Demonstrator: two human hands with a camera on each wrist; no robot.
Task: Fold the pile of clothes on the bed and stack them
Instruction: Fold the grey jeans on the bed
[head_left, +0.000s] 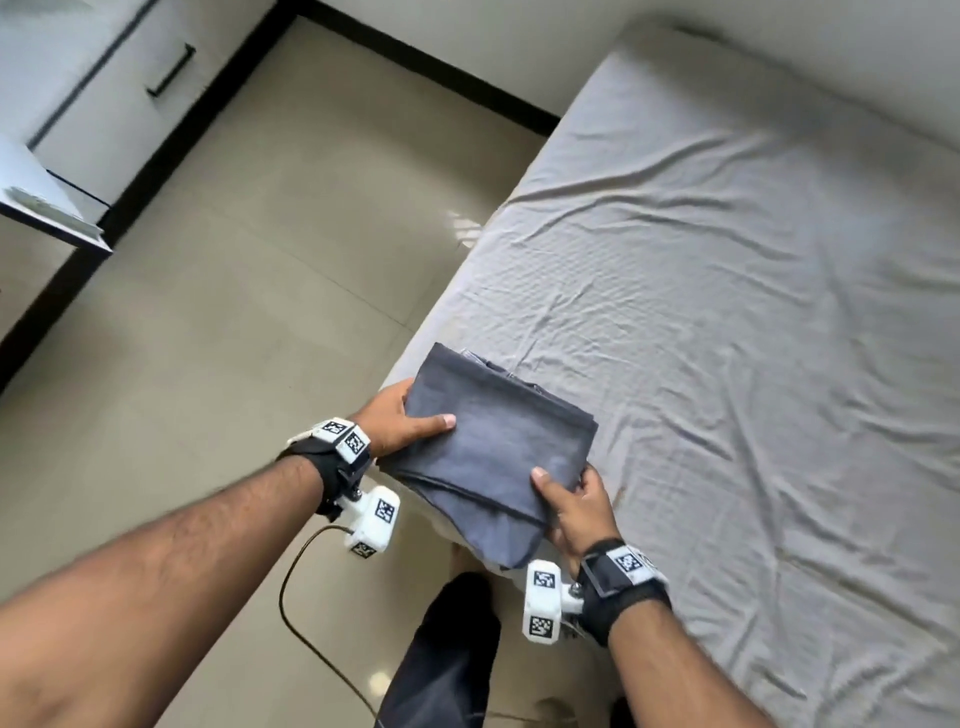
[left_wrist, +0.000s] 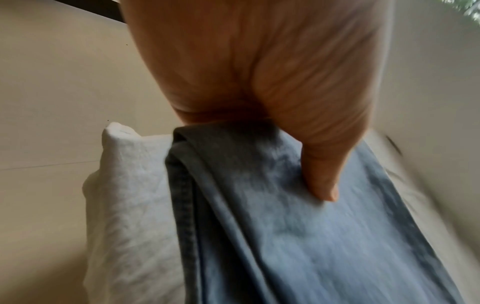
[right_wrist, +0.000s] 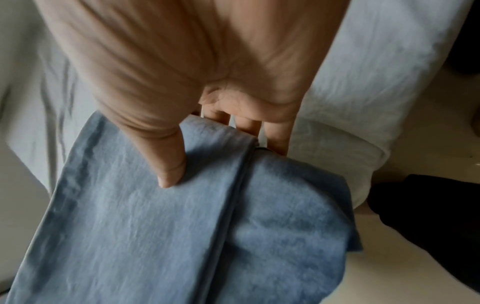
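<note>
Folded cloth (head_left: 493, 441), pinched thumb-on-top by the left hand (head_left: 400, 421) and right hand (head_left: 576, 499), hangs over the bed (head_left: 727, 286) corner: folding looks finished, so next comes laying it down flat for stacking.

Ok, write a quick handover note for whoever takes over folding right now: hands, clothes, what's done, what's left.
Left hand: grips the far-left edge of the folded garment, thumb on top.
Right hand: grips the near-right edge, thumb on top, fingers underneath.
Garment: grey-blue, folded into a compact rectangle, held at the near corner of the bed; whether it rests on the sheet cannot be told.
Done: this piece is folded.
Left: set it down as the stack's base or on a stack. No pile or stack shows in view, so look around the bed for the remaining clothes.
</note>
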